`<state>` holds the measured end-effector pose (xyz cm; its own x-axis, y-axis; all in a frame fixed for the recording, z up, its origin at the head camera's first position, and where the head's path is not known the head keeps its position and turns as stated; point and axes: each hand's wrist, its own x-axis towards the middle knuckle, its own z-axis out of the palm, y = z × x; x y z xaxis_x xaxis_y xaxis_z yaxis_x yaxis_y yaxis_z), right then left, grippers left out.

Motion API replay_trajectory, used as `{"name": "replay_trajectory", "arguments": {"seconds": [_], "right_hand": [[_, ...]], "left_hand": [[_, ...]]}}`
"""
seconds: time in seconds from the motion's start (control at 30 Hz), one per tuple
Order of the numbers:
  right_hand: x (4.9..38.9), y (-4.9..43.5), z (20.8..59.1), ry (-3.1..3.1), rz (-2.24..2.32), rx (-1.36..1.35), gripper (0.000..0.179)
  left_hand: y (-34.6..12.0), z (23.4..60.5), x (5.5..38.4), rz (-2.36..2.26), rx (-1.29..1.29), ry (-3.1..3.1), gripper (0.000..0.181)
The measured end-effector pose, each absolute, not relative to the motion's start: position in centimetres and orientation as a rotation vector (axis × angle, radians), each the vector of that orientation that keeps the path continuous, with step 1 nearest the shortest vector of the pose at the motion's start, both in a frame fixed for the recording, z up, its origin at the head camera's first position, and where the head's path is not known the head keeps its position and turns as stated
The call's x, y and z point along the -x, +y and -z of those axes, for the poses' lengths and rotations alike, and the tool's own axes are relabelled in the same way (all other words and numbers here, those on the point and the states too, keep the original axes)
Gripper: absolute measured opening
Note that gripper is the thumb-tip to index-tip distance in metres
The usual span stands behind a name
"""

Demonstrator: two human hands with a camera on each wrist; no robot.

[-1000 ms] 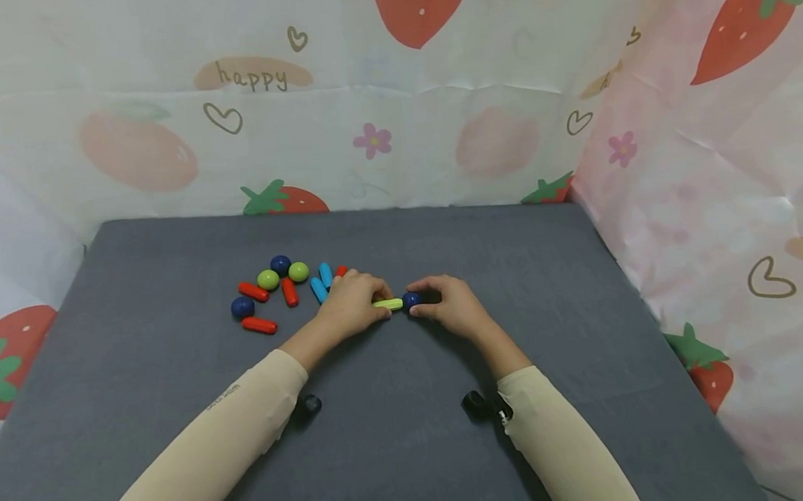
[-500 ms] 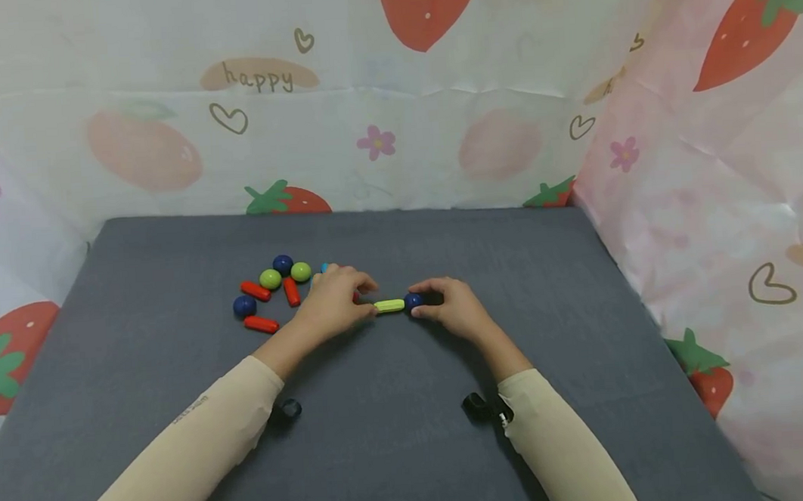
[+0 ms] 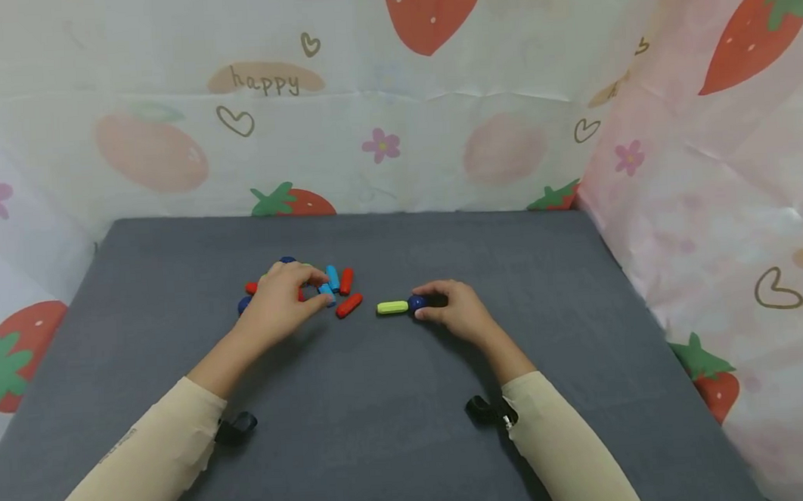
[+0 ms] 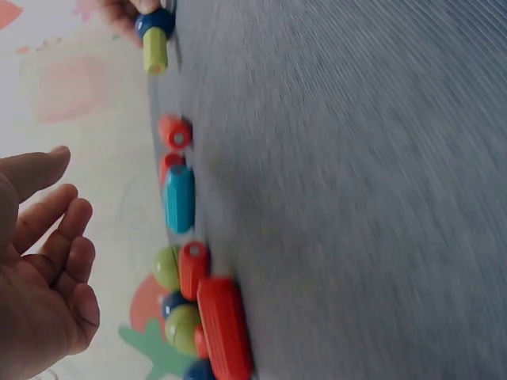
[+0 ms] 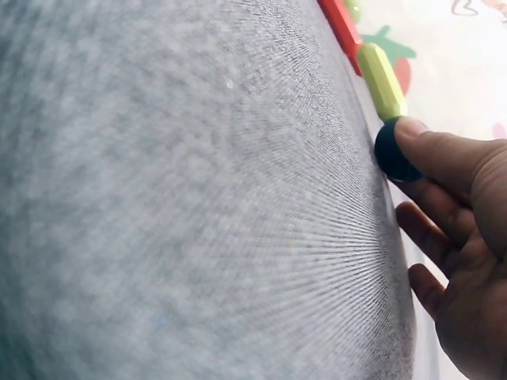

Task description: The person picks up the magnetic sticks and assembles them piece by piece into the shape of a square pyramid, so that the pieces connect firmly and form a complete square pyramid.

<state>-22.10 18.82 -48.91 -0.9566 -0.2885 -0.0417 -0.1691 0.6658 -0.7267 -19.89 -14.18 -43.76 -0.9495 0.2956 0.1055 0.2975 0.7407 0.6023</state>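
Observation:
My right hand [image 3: 460, 308] pinches a dark blue ball [image 3: 415, 303] between thumb and fingers. A yellow-green rod [image 3: 392, 307] is joined end-on to that ball and points left; the right wrist view also shows this rod [image 5: 381, 81] and the thumb on the ball [image 5: 391, 150]. Farther left, my left hand [image 3: 280, 296] is over the group of loose pieces, its fingers loosely bent with nothing between them. Just past its fingertips lies a light blue rod [image 3: 326, 291]. The hand hides part of the group in the head view.
Between the hands lie a slanted red rod [image 3: 349, 305], another red rod [image 3: 346, 281] and a second light blue rod [image 3: 333, 278]. The left wrist view shows green balls [image 4: 183, 328] and a large-looking red rod [image 4: 225, 326]. A printed curtain [image 3: 424, 166] stands behind the grey tabletop [image 3: 398, 447].
My left hand has left the yellow-green rod and moved left over the loose pieces, uncovering the red rods. My right hand keeps hold of the blue ball in nearly the same place.

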Motion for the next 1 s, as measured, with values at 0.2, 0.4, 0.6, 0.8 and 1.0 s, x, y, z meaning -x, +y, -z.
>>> {"name": "replay_trajectory", "arguments": {"seconds": [0.2,0.4,0.6,0.8,1.0], "right_hand": [[22.0,18.5,48.8,2.725,1.151,0.379,0.038],[22.0,18.4,48.8,2.715,1.176,0.373,0.038],[21.9,18.7,48.8,2.732,1.167,0.365,0.038],[21.8,18.7,48.7,2.731,1.171,0.381,0.038],[21.8,18.6,48.7,2.730,1.176,0.383,0.038]], "left_hand": [[-17.4,43.6,18.9,0.999,0.420,-2.919,0.036],[-20.5,43.7,18.3,0.992,0.311,-2.931,0.037],[-22.7,44.4,18.9,0.961,0.238,-2.950,0.040],[-24.8,45.8,19.4,0.961,0.219,-2.972,0.042],[-25.9,46.4,19.7,1.007,0.233,-3.034,0.045]]}}
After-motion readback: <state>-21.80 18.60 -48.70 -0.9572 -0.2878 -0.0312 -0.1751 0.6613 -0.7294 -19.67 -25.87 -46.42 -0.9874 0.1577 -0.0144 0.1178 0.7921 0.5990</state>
